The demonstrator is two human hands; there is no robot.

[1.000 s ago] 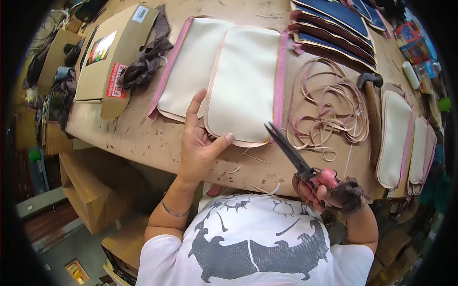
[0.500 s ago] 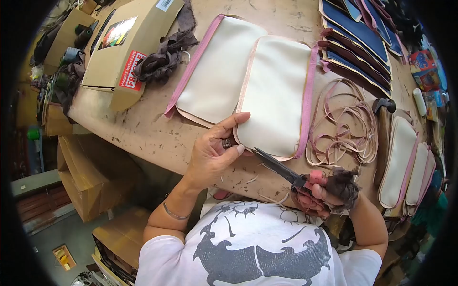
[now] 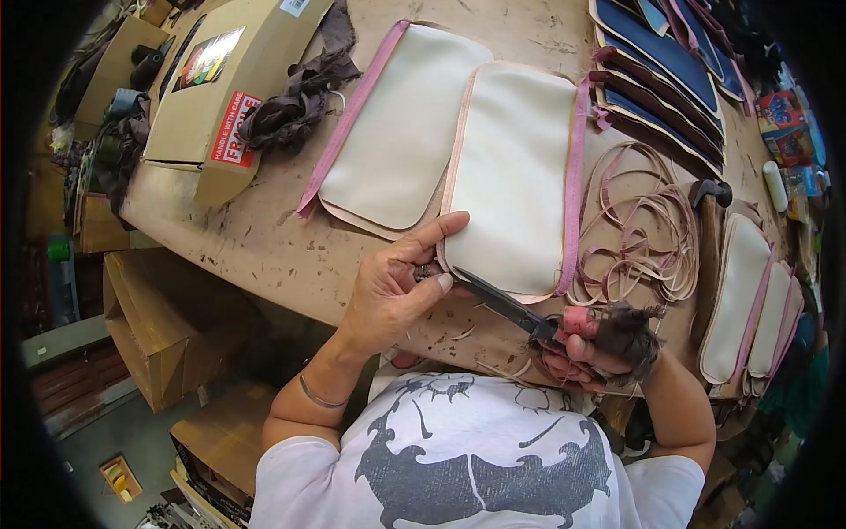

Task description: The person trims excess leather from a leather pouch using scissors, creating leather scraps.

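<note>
A cream panel (image 3: 515,176) with pink trim along its right side lies on the worktable, partly over a second cream panel (image 3: 397,123). My left hand (image 3: 397,282) pinches the front panel's lower left corner between thumb and index finger. In my right hand (image 3: 599,348), wrapped in dark and pink cloth, are black scissors (image 3: 502,304). Their blades point up and left, with the tips at the panel's lower left corner, close to my left thumb.
Thin pink strips (image 3: 639,229) lie coiled right of the panels. Blue panels (image 3: 661,62) are stacked at the back right, a hammer (image 3: 709,194) and more cream panels (image 3: 736,300) farther right. A cardboard box (image 3: 238,88) and dark cloth (image 3: 286,119) sit at the left.
The scissors have moved left and slightly up, bringing their tips to the panel's corner. The front panel and my left hand have shifted slightly.
</note>
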